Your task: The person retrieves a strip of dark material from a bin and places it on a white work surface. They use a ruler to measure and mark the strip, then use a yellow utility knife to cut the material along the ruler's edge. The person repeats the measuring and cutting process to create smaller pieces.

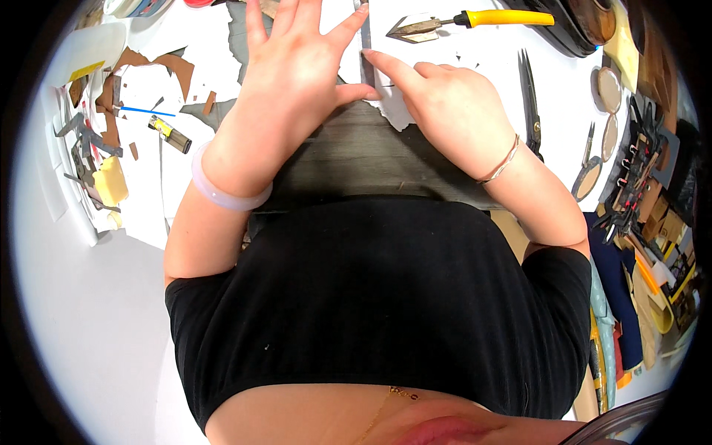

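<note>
Evidently, a narrow grey metal ruler point(366, 44) is being pinned flat across a dark grey sheet of leather point(356, 152), which is lying on the white worktop point(482, 55) directly in front of the person. The left hand point(293, 74) is being spread wide, fingers point(256, 22) splayed and palm pressing down just left of the ruler, with nothing gripped. The right hand point(449, 107) is being rested on the sheet just right of the ruler, its fingers loosely curled and the forefinger stretched out so that its tip is touching the ruler's edge; whether a blade is being held beneath it cannot be told.

For this step to go well, pressure is best being kept even along the ruler, so that it is not being allowed to pivot, and fingertips are best being kept off the working edge. A torn white paper piece point(393, 115) beside the ruler is likely needing to be held taut too.

Well right of the ruler, a yellow-handled pointed metal tool point(475, 21) and black long-bladed scissors point(531, 104) are lying; well left of it, a small yellow-and-black lighter point(169, 133) is resting among brown leather scraps point(159, 67).
</note>
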